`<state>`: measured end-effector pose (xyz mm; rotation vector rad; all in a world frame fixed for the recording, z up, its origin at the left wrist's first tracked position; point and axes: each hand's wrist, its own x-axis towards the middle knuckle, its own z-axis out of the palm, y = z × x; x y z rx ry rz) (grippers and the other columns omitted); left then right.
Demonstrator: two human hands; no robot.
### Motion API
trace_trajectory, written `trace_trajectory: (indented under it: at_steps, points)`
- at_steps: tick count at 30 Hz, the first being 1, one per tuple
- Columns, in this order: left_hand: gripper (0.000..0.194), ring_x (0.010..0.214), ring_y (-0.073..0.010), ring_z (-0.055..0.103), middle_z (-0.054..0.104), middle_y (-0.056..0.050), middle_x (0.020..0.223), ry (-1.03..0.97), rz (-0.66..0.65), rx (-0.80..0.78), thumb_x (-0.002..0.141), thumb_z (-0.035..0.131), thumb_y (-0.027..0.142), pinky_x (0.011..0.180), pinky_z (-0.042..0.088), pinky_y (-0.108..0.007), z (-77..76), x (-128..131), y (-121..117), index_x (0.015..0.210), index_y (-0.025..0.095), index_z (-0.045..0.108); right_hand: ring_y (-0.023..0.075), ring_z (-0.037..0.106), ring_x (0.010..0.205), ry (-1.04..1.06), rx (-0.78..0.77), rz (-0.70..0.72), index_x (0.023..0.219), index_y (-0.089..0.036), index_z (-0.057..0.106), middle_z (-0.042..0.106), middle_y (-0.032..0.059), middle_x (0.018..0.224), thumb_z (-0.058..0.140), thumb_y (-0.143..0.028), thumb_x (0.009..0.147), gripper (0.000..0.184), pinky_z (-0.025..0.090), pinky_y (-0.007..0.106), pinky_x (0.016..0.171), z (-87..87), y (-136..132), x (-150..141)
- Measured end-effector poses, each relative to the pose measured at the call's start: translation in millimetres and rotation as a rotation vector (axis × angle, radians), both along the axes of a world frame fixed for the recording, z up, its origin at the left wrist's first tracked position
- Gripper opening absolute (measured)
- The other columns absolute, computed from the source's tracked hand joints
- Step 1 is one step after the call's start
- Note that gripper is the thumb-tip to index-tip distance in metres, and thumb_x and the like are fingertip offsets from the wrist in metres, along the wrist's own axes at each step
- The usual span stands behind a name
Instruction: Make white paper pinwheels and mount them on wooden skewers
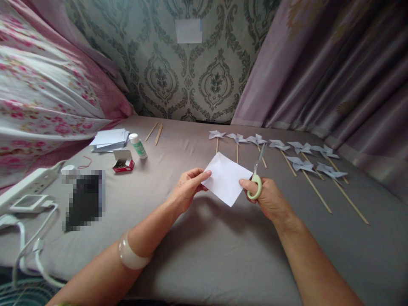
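Note:
A square sheet of white paper [225, 178] is held up between my two hands, one corner pointing toward me. My left hand [191, 185] pinches its left corner between thumb and fingers. At the right corner, my right hand [266, 195] grips the paper with thumb and fingers. The same hand carries a pair of scissors [259, 172] with pale green handles, its thumb through one loop. The blades point up and away, and look closed. Behind the sheet, several white paper pinwheels [299, 147] on wooden sticks lie spread across the right side.
A stack of paper [110, 139], a glue bottle [138, 146], a small red box [123, 162] and loose wooden sticks [159, 134] are at the back left. Nearer lie a power strip [28, 189], white cables [40, 255] and a blurred dark object [85, 199]. Purple curtains [318, 63] hang right.

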<state>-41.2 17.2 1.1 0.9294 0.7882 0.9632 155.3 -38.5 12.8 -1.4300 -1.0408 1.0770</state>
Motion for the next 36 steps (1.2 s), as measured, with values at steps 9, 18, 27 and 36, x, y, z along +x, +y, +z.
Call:
trace_trajectory:
  at_steps: [9,18,27,36]
  points:
    - [0.033,0.065,-0.0094,0.058,0.066,-0.005,0.08,-0.066,-0.083,-0.079,0.06,0.083,0.031,0.059,0.044,-0.02,-0.1,7.6,-9.8,0.085,0.013,0.071,0.0071,0.03,0.047,-0.07,0.193,-0.117,0.051,-0.02,0.043,0.037,-0.0062,0.047,0.071,-0.045,0.065,0.039,0.027,0.023,0.044,0.9,-2.1,-6.7]
    - [0.027,0.059,-0.0089,0.054,0.063,-0.002,0.066,-0.005,-0.1,-0.096,0.055,0.085,0.029,0.057,0.039,-0.021,-6.6,14.7,-16.9,0.067,0.013,0.068,0.0085,0.036,0.051,-0.124,0.266,-0.135,0.063,-0.017,0.057,0.046,-0.0048,0.054,0.07,-0.044,0.067,0.03,0.032,0.023,0.049,-2.6,0.3,-10.7]
    - [0.025,0.06,-0.0094,0.055,0.062,-0.002,0.062,0.013,0.135,-0.061,0.053,0.084,0.029,0.058,0.04,-0.022,-0.1,5.7,-3.7,0.061,0.013,0.066,0.0084,0.031,0.044,-0.261,0.032,0.004,0.063,-0.019,0.051,0.036,-0.0067,0.047,0.055,-0.071,0.073,0.054,0.024,0.025,0.044,-4.9,-2.2,-10.5]
    - [0.026,0.058,-0.0091,0.057,0.064,-0.002,0.061,-0.074,0.263,-0.026,0.053,0.083,0.029,0.057,0.041,-0.02,7.5,-8.2,7.7,0.06,0.013,0.063,0.0118,0.038,0.058,-0.502,-0.089,0.544,0.07,-0.017,0.051,0.042,-0.0023,0.061,0.031,-0.072,0.085,0.06,0.03,0.026,0.054,-3.3,-19.0,-38.0]
